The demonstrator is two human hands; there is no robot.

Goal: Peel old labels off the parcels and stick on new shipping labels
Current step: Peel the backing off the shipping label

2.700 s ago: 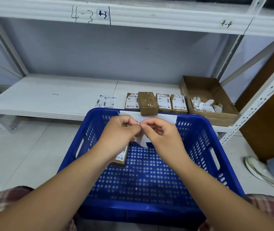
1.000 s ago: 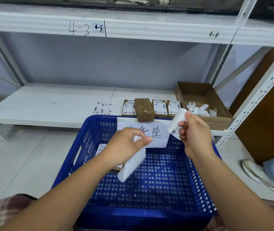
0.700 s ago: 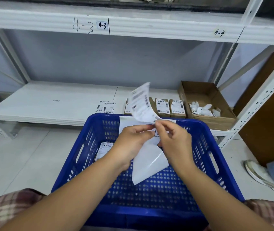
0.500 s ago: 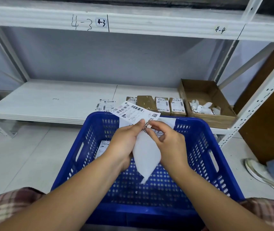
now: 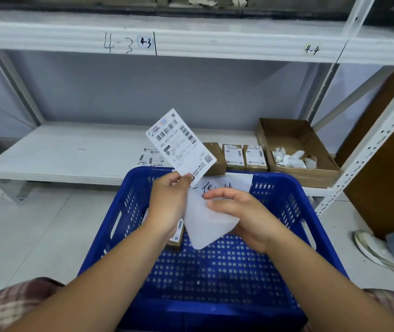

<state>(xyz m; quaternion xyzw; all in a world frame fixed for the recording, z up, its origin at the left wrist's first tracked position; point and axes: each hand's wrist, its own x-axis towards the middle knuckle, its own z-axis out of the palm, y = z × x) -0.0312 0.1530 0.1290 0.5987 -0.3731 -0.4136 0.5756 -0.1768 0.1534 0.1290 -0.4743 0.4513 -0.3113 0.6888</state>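
Here, the left hand (image 5: 167, 202) pinched the bottom corner of the new label (image 5: 180, 143), which stuck up above it. Just beside it, the right hand (image 5: 241, 213) held the white backing sheet (image 5: 206, 225), both over the blue basket (image 5: 284, 195).

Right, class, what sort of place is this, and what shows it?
Probably a warehouse or parcel stockroom: numbered metal shelves, labelled parcels in a row, and a barcoded shipping label.

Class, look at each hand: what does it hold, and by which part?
The left hand pinches the printed shipping label by its bottom corner. The right hand grips the blank backing paper at its upper right side.
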